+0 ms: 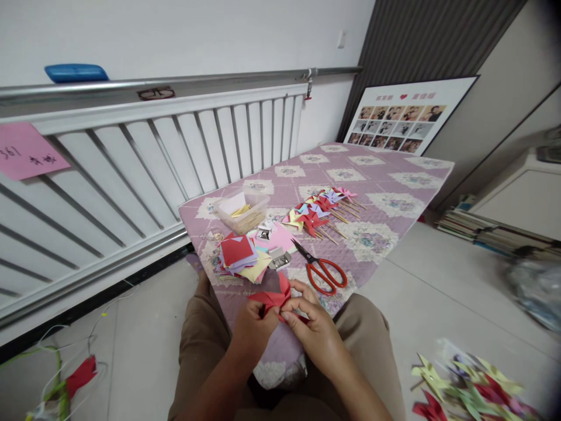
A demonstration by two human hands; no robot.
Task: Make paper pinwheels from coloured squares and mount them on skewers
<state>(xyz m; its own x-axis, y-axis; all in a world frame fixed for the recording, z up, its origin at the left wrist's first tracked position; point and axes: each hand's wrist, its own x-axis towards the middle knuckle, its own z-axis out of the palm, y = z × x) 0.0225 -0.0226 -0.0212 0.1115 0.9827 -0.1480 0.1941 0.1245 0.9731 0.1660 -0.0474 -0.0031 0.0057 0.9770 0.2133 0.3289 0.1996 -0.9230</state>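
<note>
Over near end of table point(390, 202), I had left hand point(256, 324) and right hand point(313, 320) pinching red paper pinwheel point(274, 298) near middle, fingers narrow, probably to hold folds together. Scissors point(312, 261), paper stack point(237, 251) lay beyond, presumably for reach.

Item 1: pink paper note point(33, 156), on the white radiator point(144, 158); handwritten in dark ink, "361", with two Chinese characters lower right, not securely legible.
Item 2: white photo board point(357, 130), beyond the desk point(377, 175); along the top, two groups of reddish printed Chinese characters, too small to read surely, a red heart point(404, 97) between them.
</note>
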